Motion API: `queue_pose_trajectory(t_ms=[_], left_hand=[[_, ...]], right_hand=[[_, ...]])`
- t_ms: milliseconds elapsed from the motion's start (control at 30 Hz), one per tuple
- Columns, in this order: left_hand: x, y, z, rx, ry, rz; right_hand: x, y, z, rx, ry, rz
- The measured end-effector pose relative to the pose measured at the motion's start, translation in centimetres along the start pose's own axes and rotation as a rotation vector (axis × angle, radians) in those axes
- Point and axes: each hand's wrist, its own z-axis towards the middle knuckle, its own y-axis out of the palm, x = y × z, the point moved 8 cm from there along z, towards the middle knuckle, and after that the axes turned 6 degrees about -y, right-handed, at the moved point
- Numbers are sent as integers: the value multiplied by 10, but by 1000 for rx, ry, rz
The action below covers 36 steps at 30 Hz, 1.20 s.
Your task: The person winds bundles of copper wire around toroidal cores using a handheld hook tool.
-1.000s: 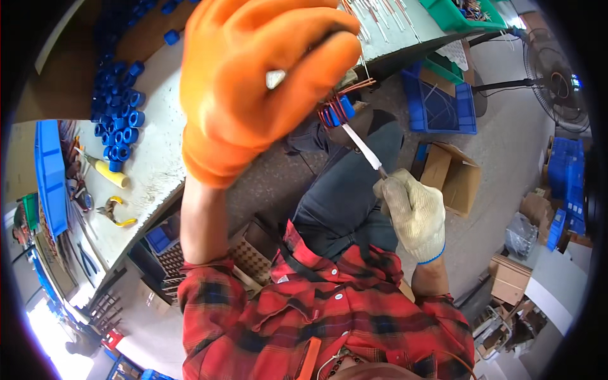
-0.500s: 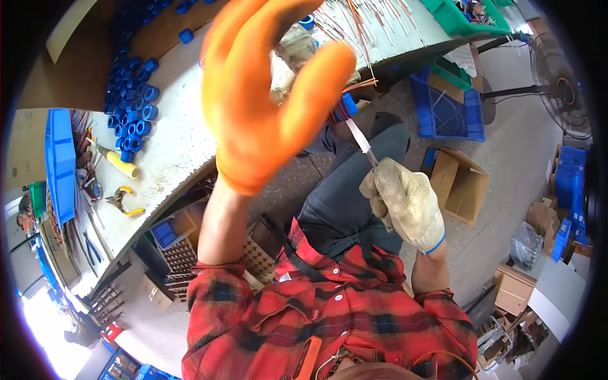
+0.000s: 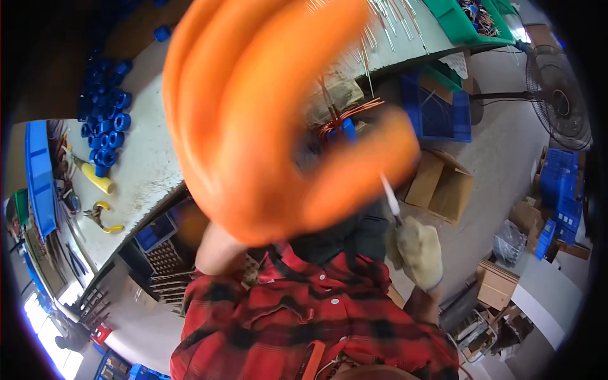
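My left hand (image 3: 240,139), in an orange glove, is raised close to the view, blurred. Its thumb stands apart from the fingers, and nothing shows in its grasp. My right hand (image 3: 421,253), in an off-white knitted glove, is closed around a slim tool with a white, pointed-looking upper part (image 3: 390,195); its exact kind is unclear. Behind the orange thumb, at the bench edge, a blue piece (image 3: 345,130) sits with copper wires (image 3: 361,113) spreading from it. The left hand partly covers this piece, so what supports it cannot be seen.
Blue ring-shaped parts (image 3: 104,136) are heaped on the bench (image 3: 149,149) at left, near a yellow-handled tool (image 3: 95,177) and yellow-handled cutters (image 3: 101,217). Loose wires lie at the back beside a green bin (image 3: 465,31). Rightward are a blue crate (image 3: 443,126), an open carton (image 3: 440,187) and a fan (image 3: 557,101).
My orange-gloved left hand has come nearer the view and looks larger. My right hand, with the slim tool, has moved lower, away from the blue piece. The whole view has shifted slightly.
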Motion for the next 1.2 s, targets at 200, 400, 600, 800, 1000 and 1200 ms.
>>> queue_pose_trajectory(t_ms=[200, 400, 600, 800, 1000, 1200], left_hand=[[-71, 35, -29, -430, -830, -647], [-22, 23, -4, -101, -153, -98], [123, 51, -82, -379, 363, -494], [123, 64, -79, -205, 362, -522], [1, 6, -27, -191, 236, 27], [21, 2, -23, -215, 170, 130]], right_hand=[[-92, 19, 47, 365, -444, -123], [-65, 15, 63, -166, -64, 410], [9, 39, 3, -377, 16, 548], [55, 6, -18, -142, -31, 15], [-65, 16, 43, 245, -390, -103], [-39, 44, 60, -351, -60, 784]])
